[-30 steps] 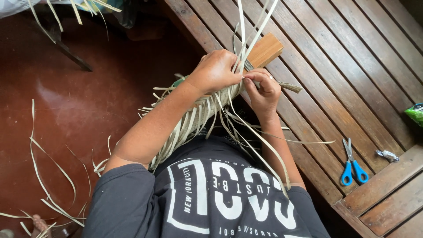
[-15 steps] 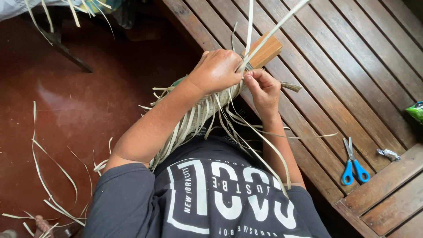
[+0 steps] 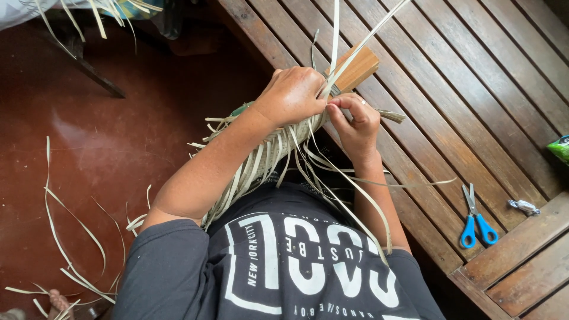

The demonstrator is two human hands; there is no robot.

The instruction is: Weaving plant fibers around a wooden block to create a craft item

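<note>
bare slats right of wooden block [image 3: 357, 68], scissors [image 3: 476, 218] farther off

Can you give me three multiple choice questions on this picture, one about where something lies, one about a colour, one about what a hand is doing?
1. Where do the scissors lie?
A. On the slatted wooden bench, to the person's right
B. On the red floor
C. In the person's lap

2. What colour are the scissor handles?
A. Red
B. Blue
C. Yellow

3. What is the right hand doing?
A. Resting flat on the bench
B. Holding the scissors
C. Pinching a pale strip at the end of the woven piece

Answers:
1 A: they lie on the brown slats, near a small silver wrapper.
2 B: both finger loops are bright blue.
3 C: its fingers close on the strip beside the left hand, which grips the woven piece by the wooden block.
</note>
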